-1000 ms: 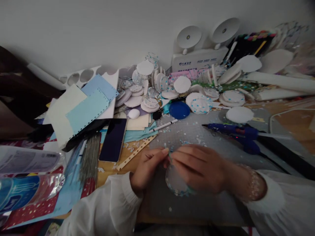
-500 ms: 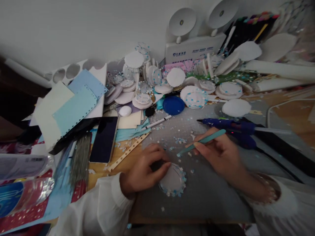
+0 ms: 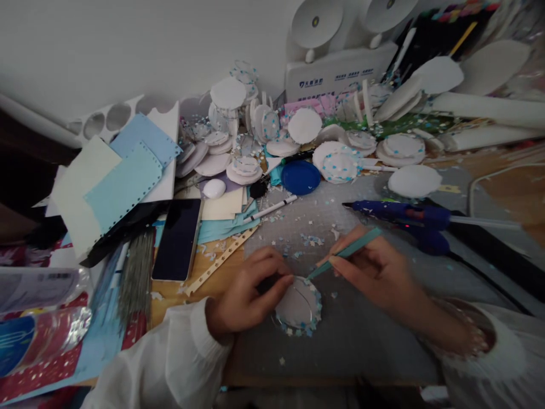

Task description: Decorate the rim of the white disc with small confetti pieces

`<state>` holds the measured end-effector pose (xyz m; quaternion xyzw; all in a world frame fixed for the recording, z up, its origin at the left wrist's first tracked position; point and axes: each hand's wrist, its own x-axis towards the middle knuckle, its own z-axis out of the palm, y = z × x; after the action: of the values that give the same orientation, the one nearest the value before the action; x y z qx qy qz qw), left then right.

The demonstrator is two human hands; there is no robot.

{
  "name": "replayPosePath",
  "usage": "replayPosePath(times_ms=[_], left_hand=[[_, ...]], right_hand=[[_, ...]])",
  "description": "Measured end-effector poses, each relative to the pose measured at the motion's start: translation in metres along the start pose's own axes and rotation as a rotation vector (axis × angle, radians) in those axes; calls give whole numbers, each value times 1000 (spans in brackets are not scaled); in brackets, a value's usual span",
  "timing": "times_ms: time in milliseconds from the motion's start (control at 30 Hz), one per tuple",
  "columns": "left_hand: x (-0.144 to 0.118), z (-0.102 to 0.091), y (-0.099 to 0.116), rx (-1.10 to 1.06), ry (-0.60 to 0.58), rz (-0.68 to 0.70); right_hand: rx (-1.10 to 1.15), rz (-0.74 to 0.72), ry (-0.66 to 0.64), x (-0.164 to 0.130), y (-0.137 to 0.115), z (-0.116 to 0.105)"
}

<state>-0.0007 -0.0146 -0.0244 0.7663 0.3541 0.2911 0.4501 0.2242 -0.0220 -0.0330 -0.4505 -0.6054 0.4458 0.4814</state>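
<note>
A round pale disc [image 3: 297,307], ringed with small blue and white paper flowers, lies on the grey mat. My left hand [image 3: 255,289] has thumb and fingers closed on its upper left edge. In my right hand [image 3: 370,267] is a pair of teal tweezers [image 3: 349,250], gripped like a pen. The tips of the tweezers come down at the top right rim of the disc; whether a flower sits between them is too small to tell. Loose paper flowers [image 3: 313,240] are scattered just beyond the disc.
A blue glue gun [image 3: 395,215] lies at the right, its black cord running toward me. A phone [image 3: 177,240], paper sheets [image 3: 123,176] and wire stems [image 3: 138,278] are at the left. White discs [image 3: 244,169], a blue lid [image 3: 300,176] and a white lamp unit [image 3: 340,74] fill the back.
The tweezers have moved down and slightly left, from the loose flowers to the rim of the disc. My left hand stays at the disc's edge. The view has shifted slightly.
</note>
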Motion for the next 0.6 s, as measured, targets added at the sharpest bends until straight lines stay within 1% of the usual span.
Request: replayPosePath(times_ms=[400, 600], left_hand=[[0, -1, 0, -7, 3, 10], [0, -1, 0, -5, 1, 16]], right_hand=[[-24, 17, -12, -4, 4, 1], [4, -14, -18, -2, 3, 0]])
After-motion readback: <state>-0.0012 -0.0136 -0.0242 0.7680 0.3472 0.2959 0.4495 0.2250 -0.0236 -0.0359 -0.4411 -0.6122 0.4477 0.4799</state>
